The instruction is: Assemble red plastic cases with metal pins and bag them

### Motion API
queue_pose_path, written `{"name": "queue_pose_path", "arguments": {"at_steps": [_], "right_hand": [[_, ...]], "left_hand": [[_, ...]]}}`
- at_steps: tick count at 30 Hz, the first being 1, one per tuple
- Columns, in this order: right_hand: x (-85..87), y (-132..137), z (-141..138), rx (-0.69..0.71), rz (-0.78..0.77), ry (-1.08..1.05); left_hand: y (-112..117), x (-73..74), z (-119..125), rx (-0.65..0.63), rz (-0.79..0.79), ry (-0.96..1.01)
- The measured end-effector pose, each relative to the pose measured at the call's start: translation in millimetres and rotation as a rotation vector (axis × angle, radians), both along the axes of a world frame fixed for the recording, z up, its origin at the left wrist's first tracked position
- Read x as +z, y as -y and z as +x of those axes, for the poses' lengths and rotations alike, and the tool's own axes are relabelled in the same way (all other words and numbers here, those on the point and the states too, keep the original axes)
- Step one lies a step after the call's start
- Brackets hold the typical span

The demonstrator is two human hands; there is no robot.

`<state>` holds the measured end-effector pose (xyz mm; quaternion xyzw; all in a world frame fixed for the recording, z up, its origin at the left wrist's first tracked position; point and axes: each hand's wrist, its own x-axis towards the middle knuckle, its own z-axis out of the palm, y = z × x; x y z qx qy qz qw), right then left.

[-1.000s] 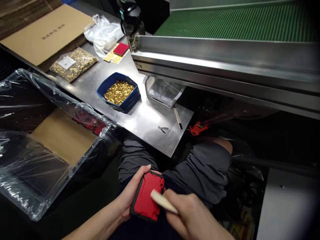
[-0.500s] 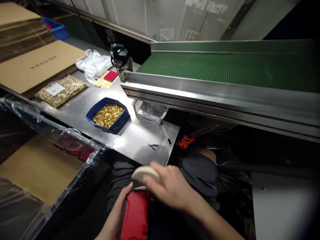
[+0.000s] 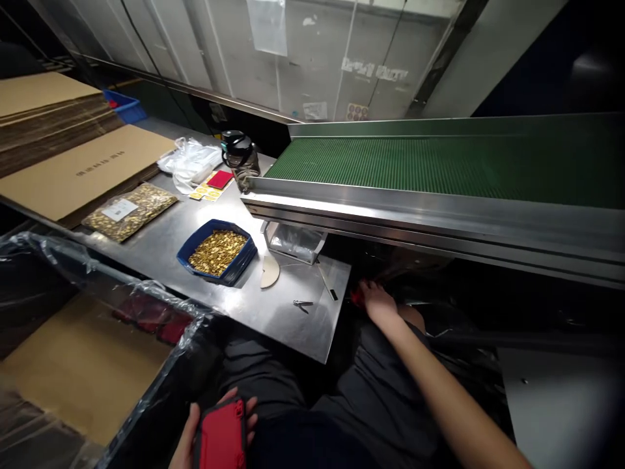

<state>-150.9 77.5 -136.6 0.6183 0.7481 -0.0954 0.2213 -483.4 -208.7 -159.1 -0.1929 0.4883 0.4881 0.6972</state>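
Observation:
Low in front of my lap, my left hand (image 3: 188,435) is wrapped round a red case with black edges (image 3: 222,433), its thumb on one side and fingertips on the other. My right hand (image 3: 381,304) is stretched out past the table corner, its fingers closed over a red-orange object (image 3: 358,296) that is mostly covered, so its kind is unclear. On the metal table lies a pale round disc (image 3: 270,271) with a notch. Near it are small metal nippers (image 3: 303,304) and a thin white tool with a dark end (image 3: 328,284).
A blue bin (image 3: 228,279) of small gold-coloured parts stands on the table (image 3: 273,326), with a bag of similar parts (image 3: 131,210) behind. A green conveyor (image 3: 381,163) runs along the right. A plastic-lined box (image 3: 73,365) holding red cases is at left.
My right hand has put the pale disc down on the table and moved right to the red-orange object. My left hand, with the red case, has moved left and lower.

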Motion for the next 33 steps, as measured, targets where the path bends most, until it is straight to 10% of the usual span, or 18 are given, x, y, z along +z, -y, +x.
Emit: {"name": "queue_pose_path", "arguments": {"at_steps": [7,14,19,23,33], "right_hand": [[-27.6,-10.3,29.5,0.276,-0.067,-0.043],[23.8,31.4,47.1,0.458,-0.394,-0.272],[57.3,100.1,-10.6,0.552,-0.653,-0.499],[54.0,136.5,-66.4,0.772,-0.556,-0.386],[53.6,158.6,-113.1,0.773,-0.517,-0.289]], "left_hand": [[-12.5,-1.5,1.5,-0.057,0.163,0.125],[-1.9,-3.7,0.4,-0.017,0.120,0.024],[-0.7,-7.4,7.8,-0.044,0.108,-0.064],[3.1,-13.3,13.5,-0.074,0.099,-0.148],[11.0,-15.7,15.8,-0.103,0.089,-0.193]]}}
